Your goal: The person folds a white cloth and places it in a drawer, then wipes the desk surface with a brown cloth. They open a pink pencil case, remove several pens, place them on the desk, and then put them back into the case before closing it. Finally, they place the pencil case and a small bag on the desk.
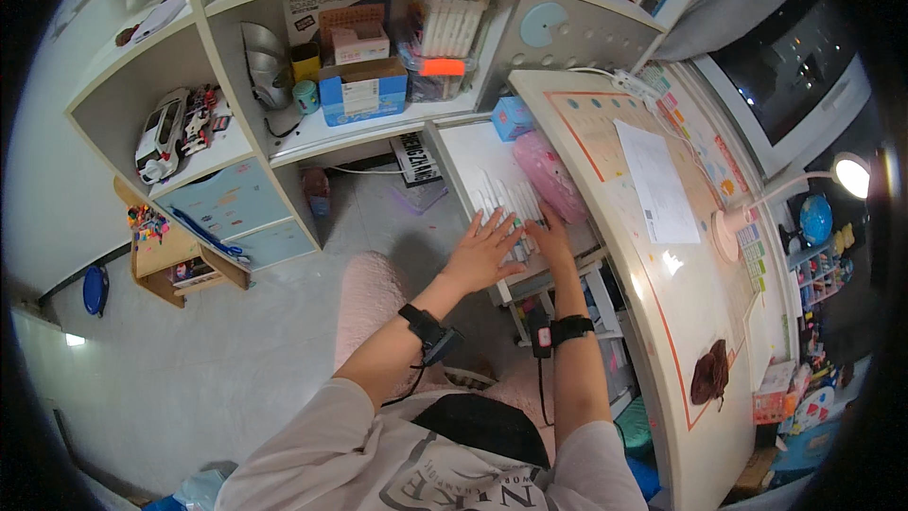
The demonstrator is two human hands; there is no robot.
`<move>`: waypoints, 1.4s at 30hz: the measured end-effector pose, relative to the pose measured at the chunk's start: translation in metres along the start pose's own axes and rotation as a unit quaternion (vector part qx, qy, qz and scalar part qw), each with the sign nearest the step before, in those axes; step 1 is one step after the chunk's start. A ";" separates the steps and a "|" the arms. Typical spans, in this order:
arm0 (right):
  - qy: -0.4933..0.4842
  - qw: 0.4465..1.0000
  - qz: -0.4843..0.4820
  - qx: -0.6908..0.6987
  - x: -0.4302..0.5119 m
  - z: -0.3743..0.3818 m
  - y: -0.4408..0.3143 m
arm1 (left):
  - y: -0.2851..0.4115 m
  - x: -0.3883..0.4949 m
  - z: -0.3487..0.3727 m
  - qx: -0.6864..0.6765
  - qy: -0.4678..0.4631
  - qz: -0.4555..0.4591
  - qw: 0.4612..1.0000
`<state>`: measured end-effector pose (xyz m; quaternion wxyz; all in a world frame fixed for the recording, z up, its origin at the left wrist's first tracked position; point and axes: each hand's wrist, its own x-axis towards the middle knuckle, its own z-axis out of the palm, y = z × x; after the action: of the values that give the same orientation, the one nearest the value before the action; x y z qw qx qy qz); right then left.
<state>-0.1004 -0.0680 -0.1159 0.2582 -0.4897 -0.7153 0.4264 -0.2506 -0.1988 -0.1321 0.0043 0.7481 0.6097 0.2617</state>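
Note:
Several white marker pens (500,195) lie side by side in a white pull-out drawer (464,145). My left hand (482,248) rests palm down over their near ends, fingers spread. Beside it, my right hand (553,238) touches the markers on the right, thumb and forefinger apart. Neither hand has a marker lifted; the undersides of both are hidden. A pink plush pencil case (547,174) sits along the drawer's right side, just beyond my right hand. Behind it stands a small blue box (512,118).
The raised desk top (660,284) overhangs on the right, bearing a paper sheet (660,184), a lit pink lamp (727,233) and a dark brown cloth-like item (711,374). Shelves ahead hold a blue carton (363,96) and a clear-sided marker case (454,21). Dark cables hang from both wristbands.

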 end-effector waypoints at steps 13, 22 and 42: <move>-0.022 0.985 0.006 0.173 -0.006 -0.007 0.013 | 0.005 -0.004 0.006 0.001 0.036 -0.025 0.999; -0.045 0.980 -0.009 0.192 -0.002 -0.017 0.020 | 0.018 0.016 0.011 0.026 0.011 -0.006 1.000; -0.064 0.991 -0.019 0.114 -0.012 -0.019 0.004 | 0.026 0.004 0.009 0.038 -0.023 -0.030 0.999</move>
<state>-0.0792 -0.0716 -0.1091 0.2740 -0.4145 -0.6864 0.5310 -0.2232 -0.1991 -0.1302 -0.0026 0.7351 0.6409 0.2209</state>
